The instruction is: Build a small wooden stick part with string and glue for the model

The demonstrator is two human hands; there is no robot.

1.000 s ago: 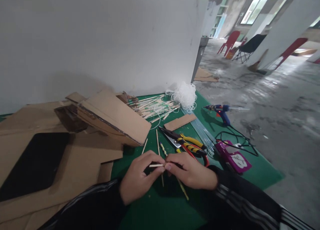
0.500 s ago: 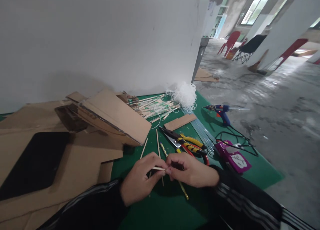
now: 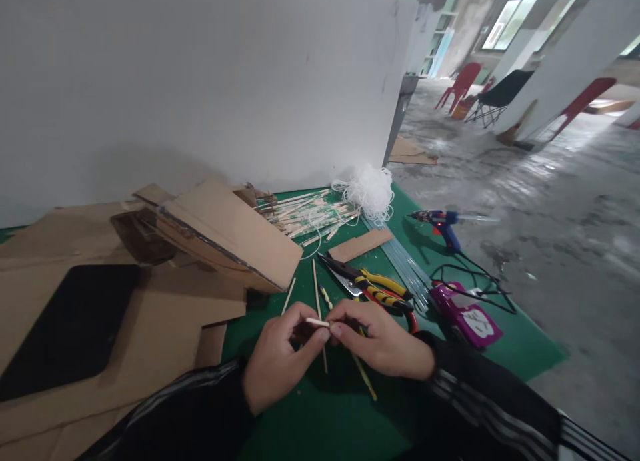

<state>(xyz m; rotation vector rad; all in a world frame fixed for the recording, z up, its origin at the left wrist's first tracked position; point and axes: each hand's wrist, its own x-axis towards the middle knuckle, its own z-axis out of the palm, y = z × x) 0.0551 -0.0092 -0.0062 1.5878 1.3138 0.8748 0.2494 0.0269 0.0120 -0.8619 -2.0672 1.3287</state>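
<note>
The bare left hand and bare right hand meet above the green worktop's near side, fingers of both pinching a short, pale wooden stick (its left end shows). Farther right lie black-nosed pliers with yellow-and-black handles.

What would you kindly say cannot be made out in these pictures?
Head view: the right end of the held stick, hidden by the right hand.
Head view: part of the yellow rod, behind the same hand.
Head view: the purple box's white marking, too blurred to read.
Head view: the black panel's near left corner, cut off by the left edge.
</note>
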